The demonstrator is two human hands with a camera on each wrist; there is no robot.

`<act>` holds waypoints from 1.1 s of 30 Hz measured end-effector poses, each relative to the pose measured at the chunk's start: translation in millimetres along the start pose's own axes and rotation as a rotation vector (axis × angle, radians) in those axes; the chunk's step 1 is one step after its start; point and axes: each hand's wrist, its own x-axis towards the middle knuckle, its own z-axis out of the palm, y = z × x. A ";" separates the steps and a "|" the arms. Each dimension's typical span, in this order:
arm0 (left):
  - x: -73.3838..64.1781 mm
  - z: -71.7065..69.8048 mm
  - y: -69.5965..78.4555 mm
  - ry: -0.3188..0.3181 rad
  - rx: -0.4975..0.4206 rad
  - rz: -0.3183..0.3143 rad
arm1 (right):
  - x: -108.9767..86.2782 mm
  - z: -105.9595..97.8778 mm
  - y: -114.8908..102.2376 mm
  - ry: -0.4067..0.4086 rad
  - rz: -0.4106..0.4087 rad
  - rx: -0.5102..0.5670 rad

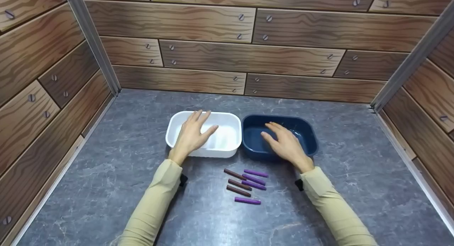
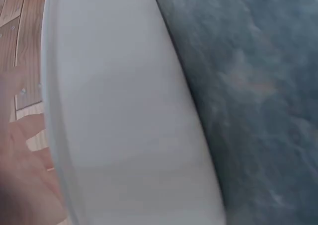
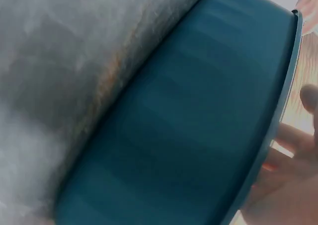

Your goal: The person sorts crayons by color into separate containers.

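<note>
My left hand [image 1: 193,133] is over the left part of a white rectangular tub [image 1: 212,153], fingers spread and thumb out to the right. Over the dark blue tub [image 1: 259,154] beside it, my right hand [image 1: 285,143] reaches with extended fingers. Neither hand holds anything. In the left wrist view the white tub's side wall [image 2: 124,106] fills the middle, with the hand [image 2: 30,170] past its rim. The right wrist view has the blue tub's wall [image 3: 184,106] and my fingers [image 3: 293,135] beyond the rim. The tubs stand side by side, long sides facing me.
Several crayon-like sticks lie in front of the tubs, brown ones [image 1: 238,191] mostly left and purple ones [image 1: 247,200] mostly right. The grey marbled table [image 1: 117,189] is bounded by a wood-plank-patterned back wall [image 1: 212,58] and side walls with metal corner posts.
</note>
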 end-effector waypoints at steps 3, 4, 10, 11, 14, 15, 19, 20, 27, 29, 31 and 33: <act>0.2 -1.8 -6.8 0.007 -0.106 -0.012 | -0.1 0.9 1.9 0.073 -0.004 0.154; -0.1 -2.2 -8.9 0.008 -0.135 -0.018 | -0.7 1.1 1.9 0.090 0.002 0.211; -1.1 -4.4 -21.9 0.121 -0.257 -0.010 | -7.0 -3.3 -7.4 0.152 0.056 0.422; -1.6 -4.7 -24.2 0.142 -0.270 -0.015 | -8.9 -5.7 -12.0 0.158 0.067 0.434; -3.0 -6.4 -30.3 0.191 -0.309 -0.046 | -12.8 -10.0 -19.6 0.160 0.102 0.482; -3.5 -7.2 -32.0 0.211 -0.322 -0.056 | -13.6 -10.4 -20.3 0.158 0.114 0.496; -3.9 -13.4 -37.2 0.294 -0.384 -0.104 | -10.1 -1.1 -2.5 0.145 0.140 0.591; -3.6 -15.0 -38.6 0.318 -0.392 -0.110 | -9.9 0.2 -0.1 0.143 0.143 0.614; -5.5 -20.6 -52.1 0.420 -0.410 -0.141 | -16.1 5.3 0.4 0.085 0.117 0.779; -6.6 -21.1 -56.7 0.425 -0.425 -0.161 | -18.0 6.4 -1.4 0.075 0.111 0.805; -7.1 -21.7 -60.9 0.426 -0.444 -0.186 | -19.7 7.4 -4.1 0.068 0.118 0.835; -7.5 -22.4 -64.7 0.433 -0.461 -0.213 | -21.9 8.6 -7.8 0.058 0.128 0.874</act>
